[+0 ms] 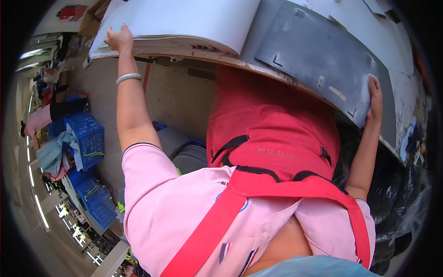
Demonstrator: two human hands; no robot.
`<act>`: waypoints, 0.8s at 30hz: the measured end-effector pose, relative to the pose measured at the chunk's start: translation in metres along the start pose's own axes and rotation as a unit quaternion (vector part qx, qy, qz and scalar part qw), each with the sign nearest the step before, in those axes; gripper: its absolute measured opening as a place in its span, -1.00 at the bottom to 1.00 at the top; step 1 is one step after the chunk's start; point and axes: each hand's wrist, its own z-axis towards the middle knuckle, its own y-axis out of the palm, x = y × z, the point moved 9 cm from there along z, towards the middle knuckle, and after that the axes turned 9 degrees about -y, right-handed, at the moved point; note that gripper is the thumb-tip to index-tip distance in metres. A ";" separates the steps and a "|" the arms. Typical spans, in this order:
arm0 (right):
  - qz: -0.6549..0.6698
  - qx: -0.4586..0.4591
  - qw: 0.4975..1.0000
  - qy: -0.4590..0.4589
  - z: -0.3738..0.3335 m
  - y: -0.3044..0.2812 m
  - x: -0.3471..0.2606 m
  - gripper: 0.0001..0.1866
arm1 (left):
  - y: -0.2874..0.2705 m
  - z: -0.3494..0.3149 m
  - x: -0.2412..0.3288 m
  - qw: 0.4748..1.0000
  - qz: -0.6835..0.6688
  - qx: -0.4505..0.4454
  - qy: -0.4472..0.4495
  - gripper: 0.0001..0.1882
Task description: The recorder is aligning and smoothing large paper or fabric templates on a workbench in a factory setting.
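Note:
My left hand (120, 39) is closed at the left edge of a thick stack of large white sheets (184, 21), whose right end curls over in a rounded fold. At the right end of a dark grey rectangular board (309, 51), my right hand (375, 99) grips the side edge, its fingers pointing away from me along it; the thumb is hidden. Whitish dust and small angular slots mark the board. It lies slanted at the front of the worktable, right of the sheets, over another dark grey surface (386, 111).
The worktable's worn front edge (221, 59) runs across in front of my red apron (277, 124). More white sheets (360, 32) spread over the far right. Blue plastic crates (87, 134) with cloth stand on the left, near a bending person (39, 121). Dark plastic bags (387, 194) sit at lower right.

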 end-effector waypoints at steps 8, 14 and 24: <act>-0.267 -0.018 0.962 -0.060 0.048 0.016 -0.018 -0.73 | -0.057 -0.361 0.232 0.755 -0.203 -0.484 0.392 -0.82; -0.385 -0.052 0.918 -0.083 0.072 -0.004 -0.008 -0.69 | -0.003 -0.420 0.196 0.729 -0.129 -0.423 0.523 -0.68; -0.349 -0.032 0.930 -0.110 0.069 0.046 -0.028 -0.94 | -0.001 -0.420 0.184 0.733 -0.107 -0.413 0.529 -0.70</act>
